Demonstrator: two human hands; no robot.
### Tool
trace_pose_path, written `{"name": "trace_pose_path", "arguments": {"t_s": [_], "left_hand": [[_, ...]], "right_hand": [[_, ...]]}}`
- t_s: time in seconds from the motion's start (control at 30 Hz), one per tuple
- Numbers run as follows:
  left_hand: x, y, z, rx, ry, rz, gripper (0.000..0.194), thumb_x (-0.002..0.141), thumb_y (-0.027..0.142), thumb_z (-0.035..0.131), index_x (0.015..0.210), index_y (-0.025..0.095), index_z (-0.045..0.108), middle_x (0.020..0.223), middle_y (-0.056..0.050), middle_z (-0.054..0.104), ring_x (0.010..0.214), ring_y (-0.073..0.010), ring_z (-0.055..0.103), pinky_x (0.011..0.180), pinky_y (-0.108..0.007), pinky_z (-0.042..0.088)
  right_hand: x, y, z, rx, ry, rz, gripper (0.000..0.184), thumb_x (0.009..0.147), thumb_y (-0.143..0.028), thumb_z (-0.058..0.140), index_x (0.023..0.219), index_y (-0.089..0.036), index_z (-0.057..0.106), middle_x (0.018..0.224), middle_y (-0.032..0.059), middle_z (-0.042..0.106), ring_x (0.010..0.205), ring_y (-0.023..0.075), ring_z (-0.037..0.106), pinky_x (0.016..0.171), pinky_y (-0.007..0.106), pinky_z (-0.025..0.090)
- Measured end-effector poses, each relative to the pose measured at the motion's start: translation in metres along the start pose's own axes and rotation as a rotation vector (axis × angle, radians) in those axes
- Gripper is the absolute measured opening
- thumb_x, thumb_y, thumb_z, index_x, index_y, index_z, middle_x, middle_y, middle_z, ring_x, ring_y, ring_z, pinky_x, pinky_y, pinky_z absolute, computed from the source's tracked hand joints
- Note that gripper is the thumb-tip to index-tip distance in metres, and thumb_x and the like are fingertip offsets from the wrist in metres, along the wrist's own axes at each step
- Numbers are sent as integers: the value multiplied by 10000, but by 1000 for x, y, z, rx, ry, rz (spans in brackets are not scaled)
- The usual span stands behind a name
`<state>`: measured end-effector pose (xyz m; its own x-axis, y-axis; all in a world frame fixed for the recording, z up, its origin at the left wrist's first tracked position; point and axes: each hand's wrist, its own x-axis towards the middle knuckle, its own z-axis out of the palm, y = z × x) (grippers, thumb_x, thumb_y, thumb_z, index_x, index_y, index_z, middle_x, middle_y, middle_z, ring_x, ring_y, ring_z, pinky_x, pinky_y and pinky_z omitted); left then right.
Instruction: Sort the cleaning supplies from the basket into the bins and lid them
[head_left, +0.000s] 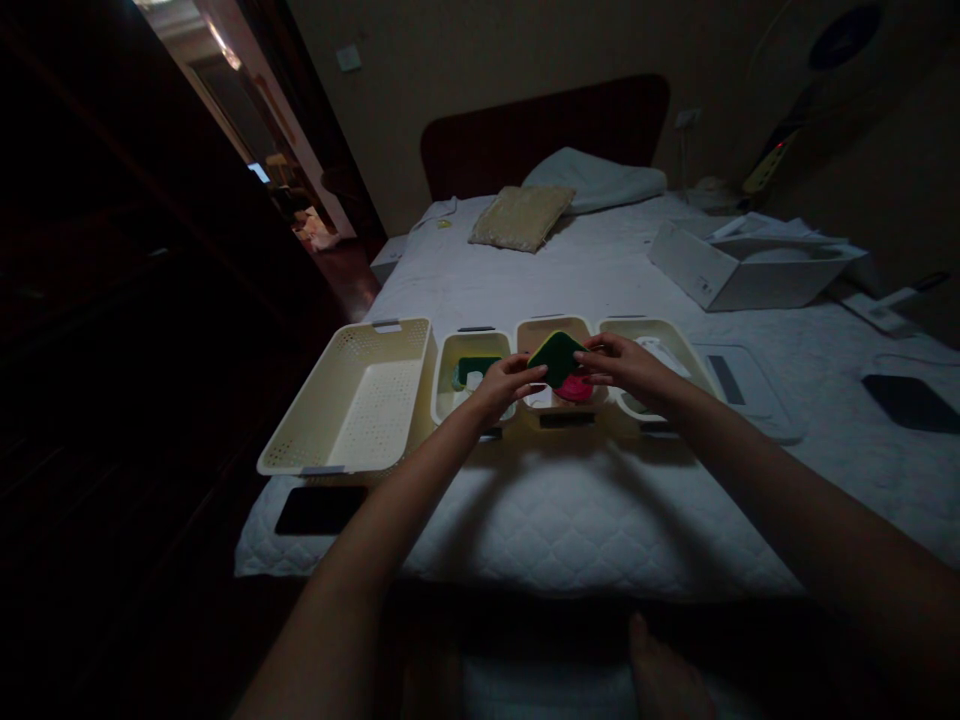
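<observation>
A green and yellow scouring sponge (557,358) is held up between both hands above the small bins. My left hand (508,385) is closed on its left corner, and my right hand (616,362) pinches the right corner. Beneath it stands a brownish bin (564,326) with a pink-red item (576,388) inside. To the left, a cream bin (448,375) holds something green and a white piece. On the right, another cream bin (694,362) contains white items, partly covered by my right hand and forearm.
A large empty perforated basket (412,400) stands at the left, with a black phone (319,511) before it. Right of the bins lie a flat whitish panel (750,390) and a dark flat object (911,402). Farther back are a white box (720,270) and a cushion (521,217).
</observation>
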<state>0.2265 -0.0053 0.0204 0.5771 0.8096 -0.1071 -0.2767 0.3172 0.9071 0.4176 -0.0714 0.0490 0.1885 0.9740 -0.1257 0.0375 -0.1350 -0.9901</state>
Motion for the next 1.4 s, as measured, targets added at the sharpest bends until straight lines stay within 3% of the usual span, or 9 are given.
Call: {"name": "trace_pose_path", "arguments": {"t_s": [0.2, 0.47, 0.63, 0.8, 1.0, 1.2, 1.4], "left_hand": [[1, 3, -2, -40, 131, 31, 395, 506, 243, 865, 805, 124, 636, 804, -17, 626, 834, -159, 628, 938, -394, 440], [1, 3, -3, -37, 151, 24, 457, 453, 243, 884, 818, 124, 636, 815, -20, 629, 791, -144, 618, 904, -383, 464], [1, 1, -6, 4, 98, 8, 460, 470, 283, 884, 841, 135, 655, 838, -25, 645, 790, -135, 616, 875, -358, 472], [0, -1, -5, 68, 66, -27, 427, 501, 283, 872, 859, 155, 676, 911, -44, 662, 862, -152, 613, 854, -338, 465], [-2, -3, -4, 161, 18, -63, 407, 505, 282, 871, 844, 140, 694, 902, -49, 665, 850, -142, 610, 861, -334, 469], [3, -8, 0, 214, -16, -71, 409, 516, 296, 869, 849, 134, 694, 886, -50, 680, 811, -139, 626, 884, -364, 479], [33, -17, 25, 212, -52, -5, 406, 530, 313, 861, 855, 144, 688, 864, -57, 689, 810, -156, 630, 847, -351, 491]], "right_hand": [[-3, 2, 3, -52, -143, 130, 175, 752, -278, 745, 809, -185, 609, 745, 26, 648, 603, 95, 596, 559, 205, 512], [-6, -2, 6, -27, -140, 164, 158, 764, -233, 727, 849, -180, 604, 825, 46, 662, 653, 101, 619, 593, 209, 536], [-7, 0, 5, -71, -96, 28, 320, 739, -307, 749, 1006, -194, 614, 1065, 99, 660, 851, 159, 656, 689, 260, 562], [-3, 5, 0, -142, -60, -31, 475, 739, -383, 736, 1155, -210, 586, 1106, 115, 658, 860, 197, 663, 708, 315, 563], [-4, 8, -2, -143, -221, -92, 340, 750, -350, 712, 1060, -233, 637, 999, 66, 682, 843, 179, 644, 674, 279, 550], [-5, 7, -9, -206, -145, -59, 291, 737, -264, 704, 1014, -197, 646, 874, 50, 674, 700, 150, 614, 605, 261, 508], [3, 6, -39, -277, 49, -92, 270, 684, -264, 758, 905, -177, 629, 819, 46, 662, 729, 162, 616, 674, 287, 517]]}}
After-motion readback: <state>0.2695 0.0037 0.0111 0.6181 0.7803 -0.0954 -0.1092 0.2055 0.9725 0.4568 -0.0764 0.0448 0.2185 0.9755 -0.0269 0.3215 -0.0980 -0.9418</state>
